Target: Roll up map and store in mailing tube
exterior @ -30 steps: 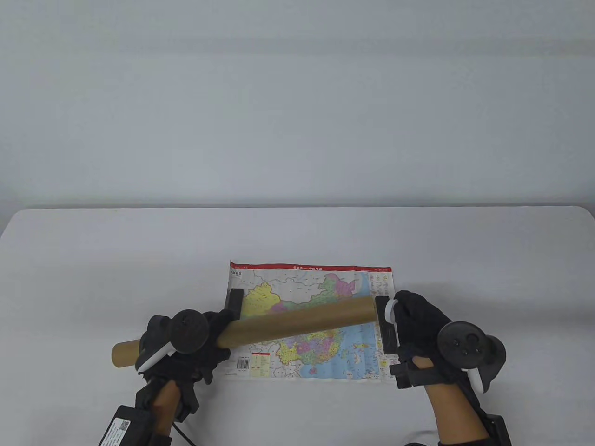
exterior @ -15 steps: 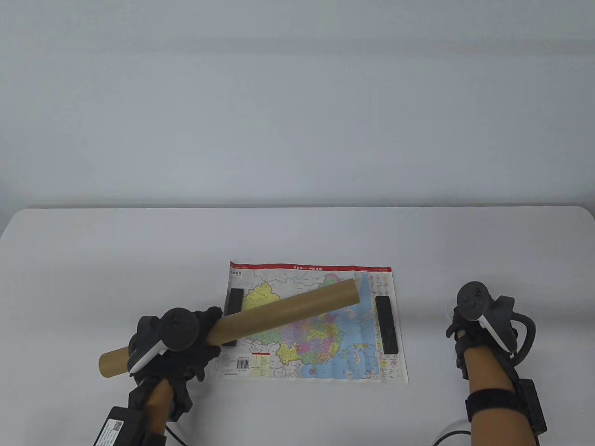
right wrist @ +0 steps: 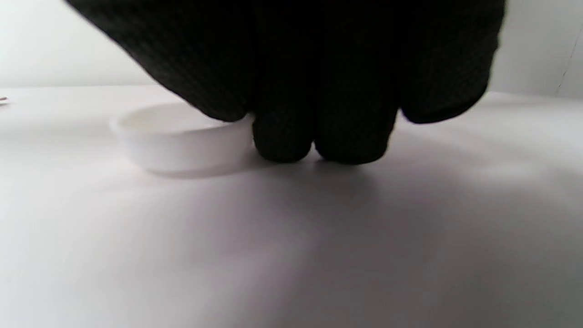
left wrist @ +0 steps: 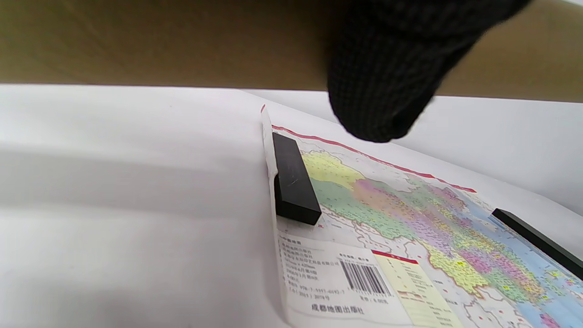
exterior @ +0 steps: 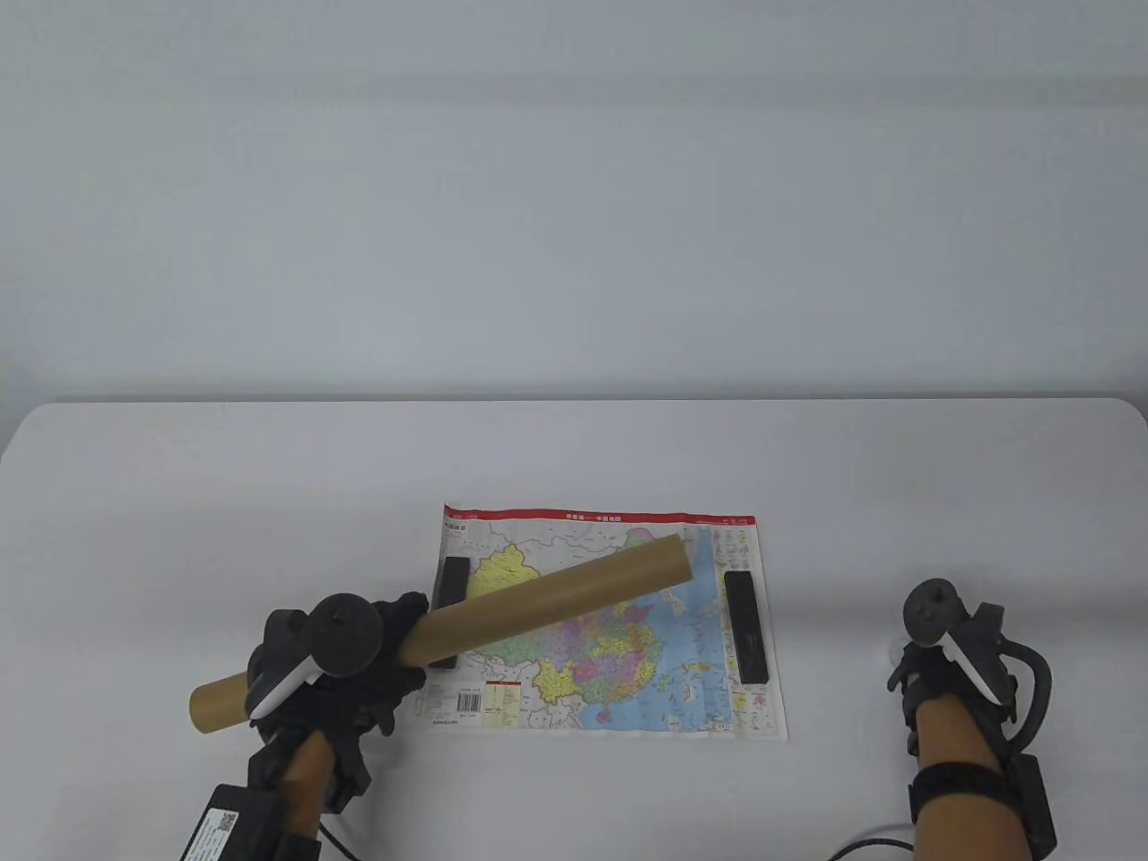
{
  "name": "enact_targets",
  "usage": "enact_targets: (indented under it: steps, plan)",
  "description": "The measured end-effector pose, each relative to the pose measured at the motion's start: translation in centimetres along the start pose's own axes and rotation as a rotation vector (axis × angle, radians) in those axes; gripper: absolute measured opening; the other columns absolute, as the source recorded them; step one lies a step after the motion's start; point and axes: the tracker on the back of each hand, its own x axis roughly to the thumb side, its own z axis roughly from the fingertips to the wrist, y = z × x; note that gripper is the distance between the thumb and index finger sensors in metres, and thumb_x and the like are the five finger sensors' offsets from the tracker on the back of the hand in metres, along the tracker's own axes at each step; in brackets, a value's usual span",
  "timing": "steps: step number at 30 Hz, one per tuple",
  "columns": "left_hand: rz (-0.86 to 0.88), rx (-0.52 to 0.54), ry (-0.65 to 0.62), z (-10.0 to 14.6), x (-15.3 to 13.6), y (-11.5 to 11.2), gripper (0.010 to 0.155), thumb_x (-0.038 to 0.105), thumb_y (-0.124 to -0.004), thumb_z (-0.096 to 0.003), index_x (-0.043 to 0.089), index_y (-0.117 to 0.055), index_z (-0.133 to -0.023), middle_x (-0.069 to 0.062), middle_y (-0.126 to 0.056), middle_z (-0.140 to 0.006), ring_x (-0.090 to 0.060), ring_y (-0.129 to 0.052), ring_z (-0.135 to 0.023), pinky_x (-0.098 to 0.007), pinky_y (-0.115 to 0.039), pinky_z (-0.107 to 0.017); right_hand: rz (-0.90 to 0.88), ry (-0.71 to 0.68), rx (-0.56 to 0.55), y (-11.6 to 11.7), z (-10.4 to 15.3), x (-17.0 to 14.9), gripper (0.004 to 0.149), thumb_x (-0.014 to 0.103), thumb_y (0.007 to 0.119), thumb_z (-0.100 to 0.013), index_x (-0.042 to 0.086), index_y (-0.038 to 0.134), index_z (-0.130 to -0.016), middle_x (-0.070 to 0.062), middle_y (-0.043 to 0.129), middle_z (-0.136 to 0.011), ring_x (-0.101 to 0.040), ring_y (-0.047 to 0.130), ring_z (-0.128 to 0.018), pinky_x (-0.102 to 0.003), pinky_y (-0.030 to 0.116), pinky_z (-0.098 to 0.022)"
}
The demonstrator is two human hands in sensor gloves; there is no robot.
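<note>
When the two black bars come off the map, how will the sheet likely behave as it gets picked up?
The map is a thin printed sheet, so it will probably flop and bend when lifted. Its left edge already lifts beside the left bar, so it may curl once both bars, including the right bar, are removed. Its smooth surface may slide on the table.

My feed right now: white table [exterior: 179, 502] with rounded far corners fills lower half of overhead view. Behind it I get plain pale grey-white wall [exterior: 574, 179], faint horizontal shading bands across it. Lighting soft and even, shadows on tabletop pretty diffuse. Thin dark seam visible where table's far edge meets wall.
</note>
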Motion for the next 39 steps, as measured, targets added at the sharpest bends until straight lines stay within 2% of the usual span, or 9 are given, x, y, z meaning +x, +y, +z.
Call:
enact_targets:
  steps: [5, 7, 10, 14, 20, 27, 29, 33, 39]
  plan:
    - [0.003, 0.018, 0.008, 0.1, -0.1, 0.1, 0.079, 0.047, -0.098, -0.0395, 0.051, -0.051, -0.102, 0.007, -0.069, -0.105, -0.023, -0.08, -0.097, -0.052, -0.057, -0.08, -0.001, 0.007, 0.018, -0.7, 0.4, 0.1, 0.049, 0.033, 0.09, -0.05, 0.003, 0.086, -0.088, -0.017, 0.096, -0.073, -0.038, 0.1, -0.063, -0.055, 0.083, -0.046]
    - [0.011, 0.022, 0.015, 0.0, -0.3, 0.2, 0.078, 0.048, -0.098, -0.0393, 0.053, -0.05, -0.102, 0.004, -0.065, -0.108, -0.026, -0.076, -0.101, -0.051, -0.057, -0.081, -0.061, -0.013, 0.002, -1.6, 0.7, 0.3, 0.053, 0.036, 0.09, -0.05, 0.002, 0.084, -0.09, -0.019, 0.095, -0.075, -0.041, 0.099, -0.064, -0.057, 0.081, -0.047]
    - [0.009, 0.04, 0.041, 0.1, -0.2, 0.5, 0.078, 0.051, -0.096, -0.0398, 0.055, -0.048, -0.101, 0.004, -0.071, -0.106, -0.029, -0.076, -0.103, -0.053, -0.057, -0.081, -0.163, -0.059, -0.042, -3.6, 1.4, 1.1, 0.058, 0.038, 0.09, -0.05, 0.002, 0.079, -0.095, -0.021, 0.09, -0.081, -0.045, 0.096, -0.067, -0.059, 0.079, -0.048]
    - [0.032, 0.043, 0.066, 0.2, -0.3, 0.9, 0.079, 0.055, -0.093, -0.0411, 0.058, -0.044, -0.102, 0.011, -0.071, -0.104, -0.026, -0.079, -0.102, -0.06, -0.055, -0.079, -0.335, -0.202, -0.169, -7.2, 3.4, 3.6, 0.063, 0.039, 0.088, -0.05, 0.001, 0.074, -0.099, -0.025, 0.084, -0.087, -0.05, 0.092, -0.069, -0.063, 0.075, -0.049]
    - [0.061, 0.041, 0.117, 0.1, -1.0, 1.7, 0.082, 0.056, -0.091, -0.0426, 0.056, -0.037, -0.104, 0.009, -0.068, -0.105, -0.024, -0.083, -0.094, -0.054, -0.062, -0.077, -0.592, -0.5, -0.34, -11.2, 8.1, 8.0, 0.066, 0.04, 0.087, -0.051, 0.002, 0.069, -0.103, -0.026, 0.078, -0.094, -0.051, 0.088, -0.074, -0.064, 0.073, -0.052]
    - [0.119, 0.034, 0.215, -0.2, -3.1, 2.7, 0.087, 0.049, -0.09, -0.0451, 0.049, -0.027, -0.106, 0.005, -0.059, -0.108, -0.027, -0.079, -0.096, -0.051, -0.063, -0.077, -0.846, -0.777, -0.4, -12.0, 12.6, 10.2, 0.073, 0.042, 0.087, -0.053, 0.004, 0.059, -0.109, -0.028, 0.06, -0.107, -0.056, 0.072, -0.09, -0.066, 0.062, -0.06]
    - [0.146, 0.029, 0.237, -0.4, -3.7, 3.0, 0.089, 0.045, -0.091, -0.0457, 0.047, -0.025, -0.106, 0.004, -0.057, -0.109, -0.028, -0.078, -0.096, -0.051, -0.064, -0.077, -0.878, -0.85, -0.404, -11.9, 13.4, 10.3, 0.077, 0.046, 0.084, -0.053, 0.006, 0.054, -0.111, -0.03, 0.051, -0.11, -0.061, 0.06, -0.093, -0.07, 0.053, -0.06]
    - [0.179, 0.022, 0.32, -1.1, -5.1, 3.5, 0.091, 0.043, -0.091, -0.0462, 0.046, -0.023, -0.106, 0.002, -0.055, -0.109, -0.029, -0.077, -0.097, -0.051, -0.065, -0.077, -0.965, -0.979, -0.365, -11.1, 13.7, 10.4, 0.084, 0.049, 0.084, -0.054, 0.007, 0.043, -0.114, -0.028, 0.038, -0.114, -0.062, 0.047, -0.097, -0.07, 0.045, -0.063]
    - [0.246, 0.01, 0.466, -2.3, -6.9, 3.5, 0.089, 0.043, -0.087, -0.0481, 0.041, -0.02, -0.107, -0.002, -0.05, -0.111, -0.032, -0.077, -0.097, -0.049, -0.068, -0.076, -1.044, -1.05, -0.252, -9.5, 13.2, 11.1, 0.093, 0.057, 0.08, -0.055, 0.01, 0.025, -0.114, -0.028, 0.019, -0.114, -0.066, 0.028, -0.096, -0.073, 0.034, -0.061]
